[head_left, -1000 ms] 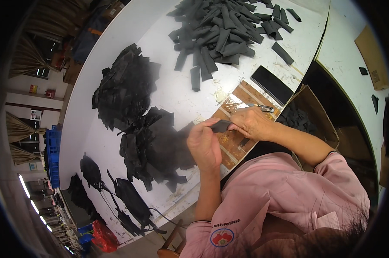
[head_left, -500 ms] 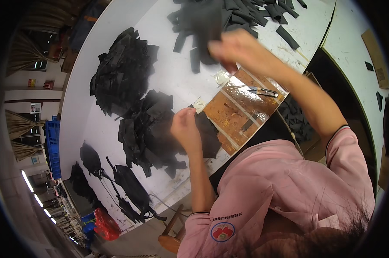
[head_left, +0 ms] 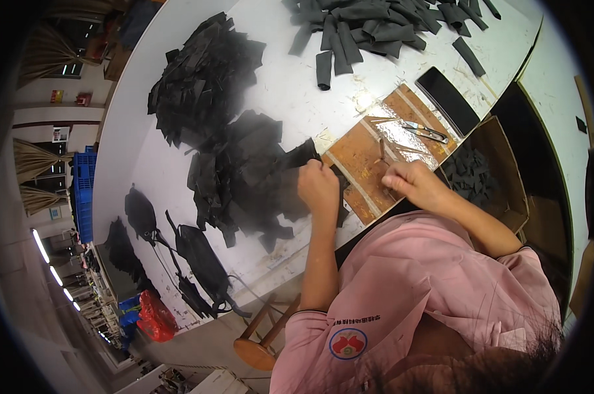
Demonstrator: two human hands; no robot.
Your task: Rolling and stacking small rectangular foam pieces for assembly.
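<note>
My left hand (head_left: 320, 187) is closed at the left edge of a brown, worn board (head_left: 356, 148), gripping a black fabric piece (head_left: 342, 187) that shows beside its fingers. Beyond that hand lies a heap of flat black fabric pieces (head_left: 238, 171). Over the board's near part is my right hand (head_left: 412, 185), fingers curled together; whatever they may hold is too small to make out. A thin brown stick-like thing (head_left: 380, 151) shows just past its fingertips. Thread snips (head_left: 427, 132) lie on the far right part of the board.
A second black fabric heap (head_left: 205, 72) stands farther off, and dark tube-like pieces (head_left: 376, 29) are piled at the back. A black phone (head_left: 448, 102) lies right of the board. Below the table edge is a cardboard box (head_left: 517, 203) of dark pieces. Black bags (head_left: 202, 269) lie at left.
My right hand has come back from the dark tube-like pieces to the board, uncovering the phone. My left hand stays by the fabric heap, now turned knuckles up. The whole view has shifted slightly.
</note>
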